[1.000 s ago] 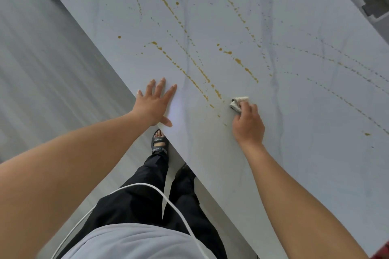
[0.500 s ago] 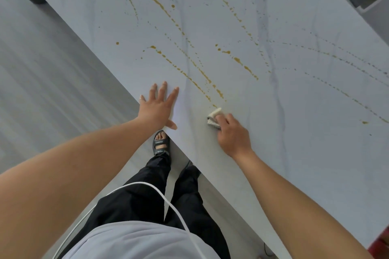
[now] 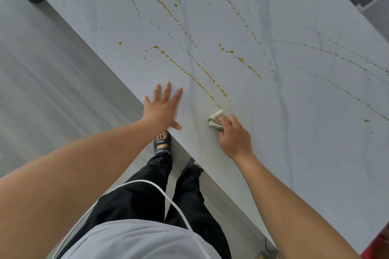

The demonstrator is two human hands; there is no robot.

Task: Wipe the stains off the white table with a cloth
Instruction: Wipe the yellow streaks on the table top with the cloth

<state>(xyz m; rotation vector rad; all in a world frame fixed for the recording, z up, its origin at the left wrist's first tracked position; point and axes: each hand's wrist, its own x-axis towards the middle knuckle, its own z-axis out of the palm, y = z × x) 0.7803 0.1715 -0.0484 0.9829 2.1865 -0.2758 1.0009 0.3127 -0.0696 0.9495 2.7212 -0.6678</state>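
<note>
A: Right hand [image 3: 233, 136], fingers [image 3: 227, 122] curled round the cloth [image 3: 214, 119], presses it on the counter [image 3: 315, 153] near the edge; left hand [image 3: 161, 109] flat, fingers spread.
B: Risk: that small wad could smear the stains [image 3: 202, 86] just ahead, not lift them.

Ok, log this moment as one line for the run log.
step: wiping | right hand: grips cloth on table | left hand: flat near table edge | stains: many unwiped
</note>
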